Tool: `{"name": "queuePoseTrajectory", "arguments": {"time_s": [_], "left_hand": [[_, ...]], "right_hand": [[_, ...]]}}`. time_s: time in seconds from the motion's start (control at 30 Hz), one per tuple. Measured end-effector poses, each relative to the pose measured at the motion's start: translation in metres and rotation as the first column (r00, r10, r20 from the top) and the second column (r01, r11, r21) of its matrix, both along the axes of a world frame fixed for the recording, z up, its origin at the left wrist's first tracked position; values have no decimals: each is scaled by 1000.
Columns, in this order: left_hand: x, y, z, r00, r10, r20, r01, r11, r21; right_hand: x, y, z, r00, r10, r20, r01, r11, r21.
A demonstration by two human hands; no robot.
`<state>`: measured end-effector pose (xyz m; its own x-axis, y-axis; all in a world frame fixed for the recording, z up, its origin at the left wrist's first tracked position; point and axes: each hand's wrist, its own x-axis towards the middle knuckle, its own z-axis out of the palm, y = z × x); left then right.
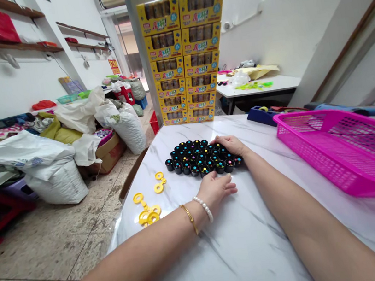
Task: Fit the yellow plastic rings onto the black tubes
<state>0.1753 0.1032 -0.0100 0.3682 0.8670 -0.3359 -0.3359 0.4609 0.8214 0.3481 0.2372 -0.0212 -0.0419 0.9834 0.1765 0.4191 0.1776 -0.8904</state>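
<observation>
Many small black cups (193,158) stand packed together on the white marbled table (224,251), with blue, yellow and pink bits showing inside them. My left hand (216,187) rests at the near edge of the group, fingers stretched out and touching or almost touching the front cups. At the far right side of the cups lies my right hand (229,145), its fingers extended along the group; the fingertips are partly hidden. Several yellow plastic ring pieces (149,213) lie on the table left of my left forearm, and a few more yellow rings (159,183) lie nearer the cups.
A bright pink plastic basket (346,174) stands on the right of the table, with a dark blue tape dispenser (261,116) behind it. Stacked yellow boxes (184,66) rise at the table's far end. Full white sacks (52,173) line the floor at left.
</observation>
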Motion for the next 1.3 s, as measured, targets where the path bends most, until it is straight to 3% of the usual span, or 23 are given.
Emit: {"name": "queuePoseTrajectory", "arguments": {"time_s": [0.73,1.3], "left_hand": [[8,3,-2,1000,-7,-6,7,998,62],[15,6,-7,987,-13,-161,37,989,143]], "right_hand": [[-4,-6,7,988,147,39,-146,989,-35],[-2,-23,11,993,104,50,-101,994,-45]]}}
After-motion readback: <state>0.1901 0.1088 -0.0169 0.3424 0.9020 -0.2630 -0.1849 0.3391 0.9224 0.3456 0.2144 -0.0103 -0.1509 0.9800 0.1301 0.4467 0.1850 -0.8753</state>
